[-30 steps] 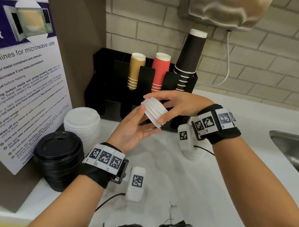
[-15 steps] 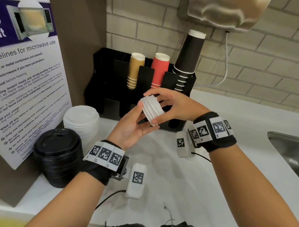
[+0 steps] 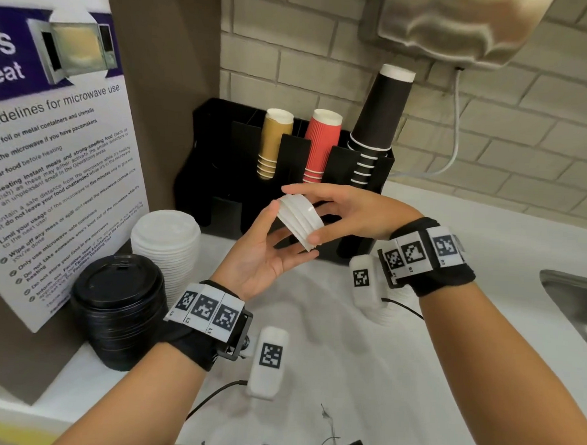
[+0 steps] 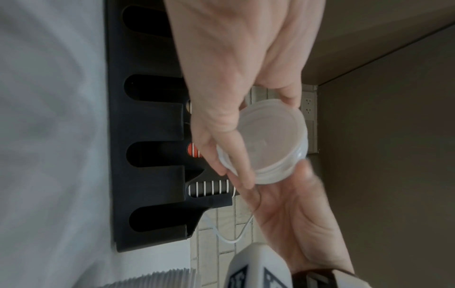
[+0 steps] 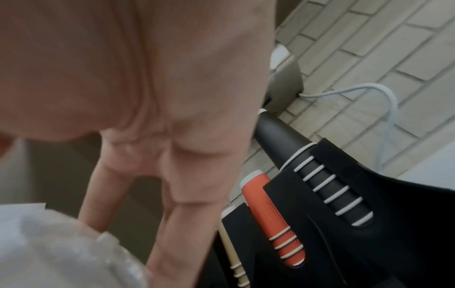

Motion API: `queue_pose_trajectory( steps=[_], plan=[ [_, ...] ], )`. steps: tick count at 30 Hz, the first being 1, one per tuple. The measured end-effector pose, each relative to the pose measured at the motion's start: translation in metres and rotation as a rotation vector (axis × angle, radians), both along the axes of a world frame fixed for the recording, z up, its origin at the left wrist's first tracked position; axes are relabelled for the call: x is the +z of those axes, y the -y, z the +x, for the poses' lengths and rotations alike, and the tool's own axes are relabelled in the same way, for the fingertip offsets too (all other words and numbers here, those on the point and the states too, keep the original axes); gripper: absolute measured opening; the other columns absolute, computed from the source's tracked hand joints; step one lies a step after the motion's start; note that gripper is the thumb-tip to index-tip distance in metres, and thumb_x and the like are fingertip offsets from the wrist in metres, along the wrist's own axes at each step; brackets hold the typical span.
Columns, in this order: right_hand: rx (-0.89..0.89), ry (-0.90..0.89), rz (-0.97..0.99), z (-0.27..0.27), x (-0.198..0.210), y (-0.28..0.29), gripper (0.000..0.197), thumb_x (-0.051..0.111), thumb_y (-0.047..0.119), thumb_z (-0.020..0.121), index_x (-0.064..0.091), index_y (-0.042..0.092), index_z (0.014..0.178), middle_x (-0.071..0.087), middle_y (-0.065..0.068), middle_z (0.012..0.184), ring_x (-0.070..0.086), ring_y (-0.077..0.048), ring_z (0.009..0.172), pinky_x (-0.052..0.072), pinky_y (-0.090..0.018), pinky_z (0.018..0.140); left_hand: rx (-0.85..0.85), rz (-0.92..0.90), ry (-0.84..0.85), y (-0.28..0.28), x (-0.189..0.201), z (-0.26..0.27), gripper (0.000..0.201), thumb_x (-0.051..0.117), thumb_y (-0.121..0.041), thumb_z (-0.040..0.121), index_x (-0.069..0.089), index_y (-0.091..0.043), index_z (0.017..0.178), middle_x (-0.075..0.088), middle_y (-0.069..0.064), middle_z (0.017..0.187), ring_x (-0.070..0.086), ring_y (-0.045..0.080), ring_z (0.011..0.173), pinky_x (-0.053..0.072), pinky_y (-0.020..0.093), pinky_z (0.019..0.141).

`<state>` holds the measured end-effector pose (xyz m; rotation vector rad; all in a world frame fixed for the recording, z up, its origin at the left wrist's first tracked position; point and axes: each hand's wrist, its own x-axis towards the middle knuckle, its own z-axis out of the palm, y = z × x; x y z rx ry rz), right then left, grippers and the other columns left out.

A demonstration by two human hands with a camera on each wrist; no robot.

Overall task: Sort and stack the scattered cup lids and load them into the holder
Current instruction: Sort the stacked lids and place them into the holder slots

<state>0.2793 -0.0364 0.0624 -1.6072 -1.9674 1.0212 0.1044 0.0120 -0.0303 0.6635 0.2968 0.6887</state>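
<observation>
Small nested stack of white plastic cup lids (image 3: 299, 221) is held in the air in front of the black slotted cup-and-lid holder (image 3: 217, 172), above the white table (image 3: 346, 359). Right hand (image 3: 349, 213) pinches it, fingers (image 3: 316, 238) curled on the rim; left hand (image 3: 267, 255) is open, thumb touching the stack's edge. Suggest squaring the rims flush first, then feeding the stack in edge-on, supporting underneath so none slips.

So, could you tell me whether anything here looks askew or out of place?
Only the black cup stack in the holder stands out: its top cup sits high and leans right, loosely nested. The small white lids between both hands look evenly stacked.
</observation>
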Motion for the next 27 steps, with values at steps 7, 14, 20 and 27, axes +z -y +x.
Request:
queue_pose_trajectory(
  steps=[7, 14, 20, 27],
  plan=[
    [-0.048, 0.035, 0.07, -0.007, -0.009, -0.015, 0.074, 0.081, 0.025, 0.074, 0.048, 0.031, 0.139, 0.06, 0.004, 0.126, 0.056, -0.01, 0.118, 0.046, -0.04, 0.104, 0.019, 0.0, -0.044, -0.006, -0.002, -0.001, 0.064, 0.06, -0.048, 0.08, 0.052, -0.018, 0.136, 0.058, 0.017, 0.129, 0.067, 0.031, 0.107, 0.058, 0.041, 0.077],
    [-0.093, 0.085, 0.161, -0.015, -0.013, -0.024, 0.073, 0.084, 0.027, 0.07, 0.052, 0.029, 0.136, 0.062, 0.001, 0.122, 0.058, -0.012, 0.114, 0.049, -0.038, 0.1, 0.046, 0.006, -0.074, -0.013, 0.003, -0.001, 0.067, 0.06, -0.05, 0.079, 0.051, -0.019, 0.137, 0.056, 0.019, 0.133, 0.064, 0.033, 0.112, 0.057, 0.044, 0.081],
    [-0.08, 0.092, 0.279, -0.025, -0.005, -0.037, 0.064, 0.082, 0.019, 0.071, 0.057, 0.027, 0.129, 0.06, 0.009, 0.119, 0.056, -0.003, 0.11, 0.052, -0.022, 0.091, 0.071, 0.085, -0.123, -0.022, 0.019, -0.008, 0.067, 0.054, -0.054, 0.08, 0.05, -0.023, 0.139, 0.058, 0.013, 0.135, 0.062, 0.029, 0.118, 0.055, 0.046, 0.09],
    [-0.391, 0.145, 0.399, -0.022, -0.016, -0.097, 0.071, 0.083, 0.023, 0.071, 0.051, 0.021, 0.135, 0.058, 0.003, 0.116, 0.056, -0.015, 0.107, 0.053, -0.031, 0.089, 0.35, -0.017, -0.156, -0.041, 0.04, -0.038, 0.04, 0.051, -0.041, 0.097, 0.054, -0.017, 0.129, 0.053, 0.012, 0.133, 0.058, 0.027, 0.116, 0.052, 0.033, 0.087]
  ],
)
